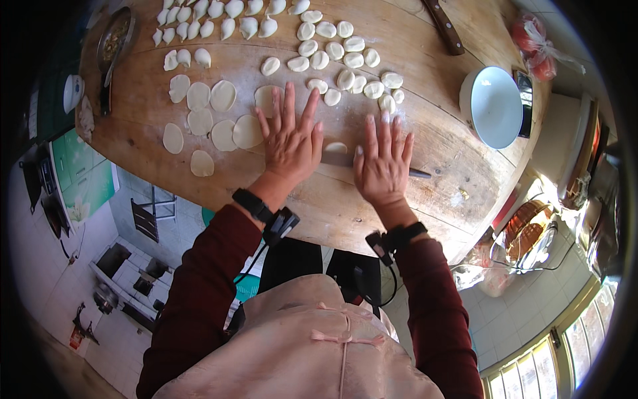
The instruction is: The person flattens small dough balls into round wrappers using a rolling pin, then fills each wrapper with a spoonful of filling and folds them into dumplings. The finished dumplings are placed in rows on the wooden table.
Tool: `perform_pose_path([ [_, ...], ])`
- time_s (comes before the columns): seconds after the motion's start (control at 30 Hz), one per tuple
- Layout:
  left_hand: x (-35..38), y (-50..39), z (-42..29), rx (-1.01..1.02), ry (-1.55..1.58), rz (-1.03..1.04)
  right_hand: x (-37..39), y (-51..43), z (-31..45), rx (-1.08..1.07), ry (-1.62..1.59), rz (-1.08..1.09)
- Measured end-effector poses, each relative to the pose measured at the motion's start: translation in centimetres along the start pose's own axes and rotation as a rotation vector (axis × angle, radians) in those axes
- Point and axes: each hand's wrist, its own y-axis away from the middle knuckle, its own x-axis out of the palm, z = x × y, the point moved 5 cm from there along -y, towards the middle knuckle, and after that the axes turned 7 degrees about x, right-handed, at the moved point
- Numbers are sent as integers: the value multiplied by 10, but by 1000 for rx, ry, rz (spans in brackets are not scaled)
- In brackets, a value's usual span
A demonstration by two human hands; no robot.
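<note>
My left hand (291, 142) is flat with spread fingers over the floured wooden table, palm down, beside and partly over thin round dough wrappers (247, 132). To its right, my right hand (384, 159) is also palm down with fingers extended. A dark, slim tapered tool end (419, 173) sticks out beyond my right hand; the rest of it is mostly hidden. Between my hands lies a small dough piece (336, 147). Small flattened dough pieces (319, 60) are scattered beyond my fingertips. Rows of folded dumplings (228, 28) stand at the far left.
A pale blue bowl (496, 107) stands at the right, with a dark phone-like object (525, 102) beside it. A knife's wooden handle (444, 27) lies at the far right. At the left edge is a metal bowl of filling (115, 40) with a utensil. The wooden table (344, 214) ends before my body.
</note>
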Motion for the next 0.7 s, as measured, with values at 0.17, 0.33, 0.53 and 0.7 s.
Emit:
perform_pose_path([
  [0.17, -9, -2, -2, -32, 122, -88, -9, -2, 3, 25, 31, -128],
  [0.33, -17, -6, -15, 24, 62, -26, -27, -6, 16, -2, -30, -73],
  [0.53, -14, 4, -11, 410, 328, -196, 4, -5, -2, 73, -2, 1],
  [0.7, -4, 25, -13, 334, 499, 39, 29, 82, -6, -125, -101, 17],
])
